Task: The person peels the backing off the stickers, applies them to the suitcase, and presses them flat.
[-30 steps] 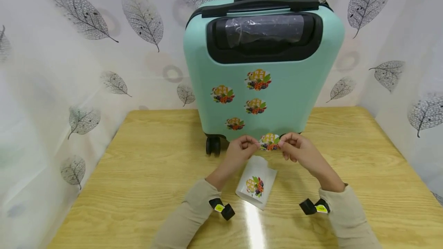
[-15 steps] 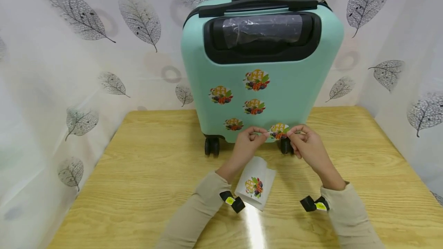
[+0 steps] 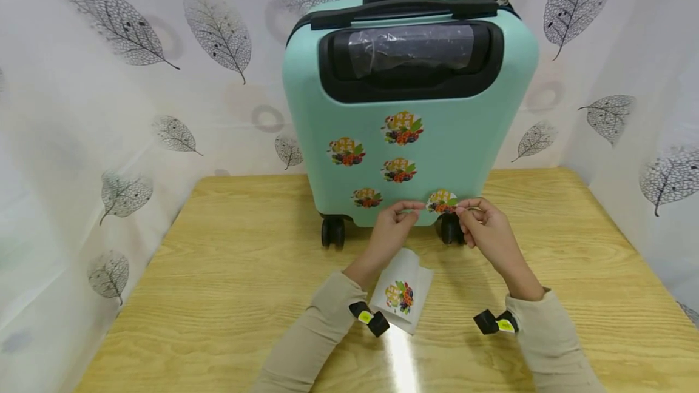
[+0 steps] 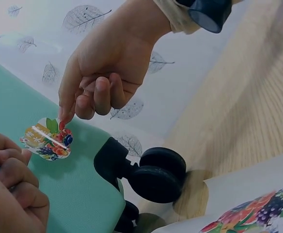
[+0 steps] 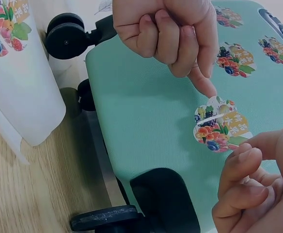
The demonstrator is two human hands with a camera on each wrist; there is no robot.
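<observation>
A round fruit-print sticker [image 3: 441, 201] is at the lower right face of a mint-green suitcase [image 3: 355, 126], above the right wheel. It casts a shadow there in the right wrist view; whether it touches the surface I cannot tell. My right hand [image 3: 488, 229] pinches its right edge between thumb and index finger. My left hand [image 3: 389, 232] holds the opposite edge with the index fingertip, thumb close by and other fingers curled. Several like stickers, such as the upper one [image 3: 403, 128], lie flat on the suitcase.
A curled white backing sheet [image 3: 401, 290] bearing another fruit sticker lies on the wooden table [image 3: 229, 272] below the hands. The suitcase stands upright on its wheels [image 3: 333, 232] before a leaf-patterned cloth [image 3: 218, 77].
Both hands have carried the sticker up and to the right, from below the suitcase's bottom edge to its lower right face. The left thumb has drawn back slightly. The backing sheet has stayed put.
</observation>
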